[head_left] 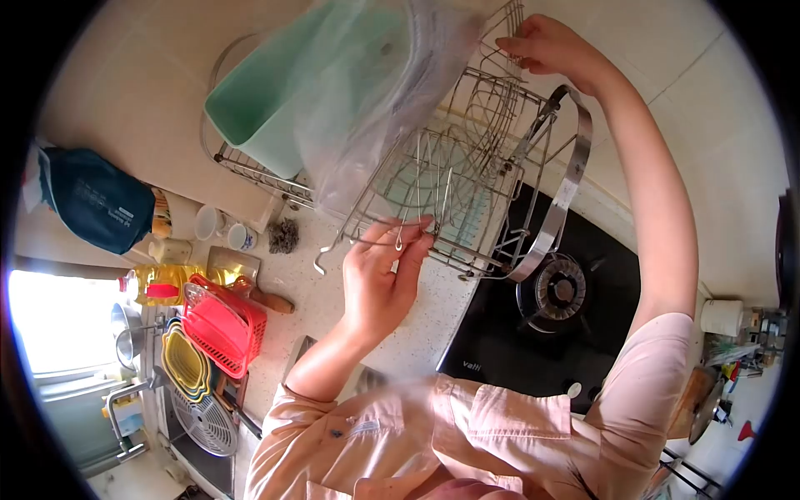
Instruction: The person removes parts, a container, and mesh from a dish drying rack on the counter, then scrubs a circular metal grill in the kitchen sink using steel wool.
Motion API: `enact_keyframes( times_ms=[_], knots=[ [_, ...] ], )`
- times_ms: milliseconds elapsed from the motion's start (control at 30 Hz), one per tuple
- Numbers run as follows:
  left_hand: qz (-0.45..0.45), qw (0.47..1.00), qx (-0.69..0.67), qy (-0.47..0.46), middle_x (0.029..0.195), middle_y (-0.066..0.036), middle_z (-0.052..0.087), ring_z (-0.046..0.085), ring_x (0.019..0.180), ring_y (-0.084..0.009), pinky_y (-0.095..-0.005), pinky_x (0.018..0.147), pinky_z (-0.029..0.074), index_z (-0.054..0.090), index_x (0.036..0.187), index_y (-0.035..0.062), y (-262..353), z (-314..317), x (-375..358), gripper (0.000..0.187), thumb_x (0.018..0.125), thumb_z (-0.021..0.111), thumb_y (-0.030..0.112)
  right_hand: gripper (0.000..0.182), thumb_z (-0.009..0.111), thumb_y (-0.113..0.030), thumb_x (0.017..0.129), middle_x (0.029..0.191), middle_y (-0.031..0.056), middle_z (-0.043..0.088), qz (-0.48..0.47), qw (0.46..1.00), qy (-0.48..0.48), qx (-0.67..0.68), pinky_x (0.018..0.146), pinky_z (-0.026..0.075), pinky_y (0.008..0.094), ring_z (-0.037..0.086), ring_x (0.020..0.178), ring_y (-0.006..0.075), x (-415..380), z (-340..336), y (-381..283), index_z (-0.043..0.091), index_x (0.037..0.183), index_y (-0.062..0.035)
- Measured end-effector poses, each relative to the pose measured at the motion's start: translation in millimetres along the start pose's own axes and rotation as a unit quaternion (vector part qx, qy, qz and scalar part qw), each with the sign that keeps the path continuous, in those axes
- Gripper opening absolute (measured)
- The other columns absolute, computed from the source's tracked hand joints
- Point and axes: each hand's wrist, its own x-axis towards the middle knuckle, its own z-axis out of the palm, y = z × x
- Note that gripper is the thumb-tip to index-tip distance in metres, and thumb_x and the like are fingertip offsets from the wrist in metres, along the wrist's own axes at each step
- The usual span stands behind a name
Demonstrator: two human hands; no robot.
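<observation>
A metal wire rack stands over the counter beside the stove. My left hand is at its lower front edge, thumb and fingers pinched round a thin wire hook. My right hand reaches to the upper far end of the rack, its fingers closed on the wire bars. On the rack's left part lie a pale green plastic bin and a crumpled clear plastic bag. A curved steel band sticks out at the rack's right side.
Below the rack is a black gas stove. To the left are a red basket, an oil bottle, a cleaver, white cups, a steel scourer and a sink with colanders. A dark blue bag hangs at the far left.
</observation>
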Motion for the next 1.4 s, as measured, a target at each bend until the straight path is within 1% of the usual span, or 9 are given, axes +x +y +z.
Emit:
enact_keyframes(
  times_ms=[167,267,400,567,667,833,1033,1233,1400],
  knots=[
    [0.123,0.989,0.084,0.006,0.085,-0.012,0.061,0.061,0.068,-0.0182,-0.0245,0.059,0.051,0.062,0.096,-0.0037,8.8,-2.4,11.4,0.012,0.086,0.057,0.0,0.051,0.064,-0.042,0.08,0.106,0.0088,0.059,0.061,0.998,0.004,-0.002,0.08,0.047,0.0266,0.059,0.093,0.0179,-13.9,-9.0,0.9,0.052,0.11,-0.0024],
    [0.091,0.994,0.035,0.04,0.083,-0.013,0.061,0.062,0.067,-0.0263,-0.0291,0.054,0.05,0.06,0.091,-0.0021,10.4,5.6,9.1,0.011,0.08,0.06,-0.003,0.053,0.064,-0.042,0.08,0.108,0.0087,0.059,0.044,0.999,-0.002,0.01,0.081,0.047,0.027,0.058,0.094,0.0176,-16.3,-10.0,2.5,0.052,0.113,-0.0023],
    [0.044,0.997,0.061,0.036,0.085,-0.012,0.061,0.063,0.067,-0.0242,-0.0297,0.054,0.051,0.056,0.094,-0.0014,13.6,10.0,-1.1,0.012,0.082,0.059,-0.001,0.053,0.064,-0.041,0.08,0.105,0.0085,0.059,0.03,0.999,-0.009,0.016,0.081,0.047,0.0263,0.058,0.092,0.0159,-13.2,-3.0,1.8,0.051,0.114,-0.0024],
    [0.079,0.992,0.071,0.061,0.082,-0.01,0.059,0.06,0.062,-0.0253,-0.0307,0.052,0.049,0.054,0.088,0.0011,9.4,12.6,7.0,0.007,0.083,0.059,0.002,0.051,0.065,-0.04,0.081,0.1,0.0074,0.059,0.037,0.999,-0.011,0.004,0.08,0.047,0.0258,0.058,0.089,0.0142,-12.5,-4.2,0.3,0.052,0.112,-0.0024],
    [0.043,0.994,0.084,0.063,0.087,-0.012,0.057,0.062,0.071,-0.0187,-0.0252,0.057,0.052,0.055,0.091,-0.0051,4.9,6.8,7.2,0.006,0.088,0.053,-0.001,0.051,0.066,-0.041,0.08,0.098,0.0068,0.06,0.049,0.999,-0.008,-0.02,0.079,0.047,0.0262,0.058,0.087,0.0137,-12.8,-4.9,-1.8,0.052,0.11,-0.0023],
    [0.05,0.994,0.043,0.088,0.08,-0.01,0.056,0.057,0.064,-0.0266,-0.0309,0.05,0.047,0.051,0.088,0.0004,11.8,11.5,4.6,0.006,0.085,0.056,0.001,0.051,0.066,-0.041,0.08,0.095,0.0065,0.06,0.053,0.998,-0.027,-0.019,0.077,0.047,0.0266,0.058,0.085,0.0132,-15.1,-7.1,-0.3,0.052,0.109,-0.0014],
    [0.043,0.995,0.034,0.08,0.078,-0.01,0.056,0.057,0.064,-0.0249,-0.0314,0.052,0.048,0.051,0.087,0.0013,15.6,14.7,2.1,0.009,0.082,0.059,0.0,0.048,0.067,-0.039,0.08,0.096,0.0066,0.06,0.003,0.998,0.007,0.065,0.077,0.047,0.0257,0.058,0.085,0.0129,-13.1,-1.0,10.5,0.052,0.107,-0.0016],
    [0.027,0.997,0.034,0.069,0.08,-0.011,0.057,0.06,0.066,-0.0252,-0.0316,0.053,0.05,0.051,0.089,0.0005,14.4,12.1,6.1,0.01,0.081,0.058,-0.002,0.049,0.069,-0.037,0.078,0.094,0.0064,0.06,0.06,0.997,-0.024,-0.049,0.076,0.048,0.0262,0.058,0.084,0.0139,-19.2,-11.6,-9.6,0.051,0.105,-0.0006],
    [0.012,0.998,0.002,0.054,0.083,-0.012,0.057,0.062,0.066,-0.0246,-0.0306,0.056,0.051,0.051,0.094,-0.0005,16.1,18.3,9.0,0.015,0.081,0.057,-0.003,0.053,0.071,-0.036,0.076,0.096,0.0085,0.06,-0.002,0.999,0.042,0.033,0.073,0.048,0.0263,0.058,0.082,0.0145,-5.6,-2.2,3.5,0.051,0.108,0.0013]
  ],
)
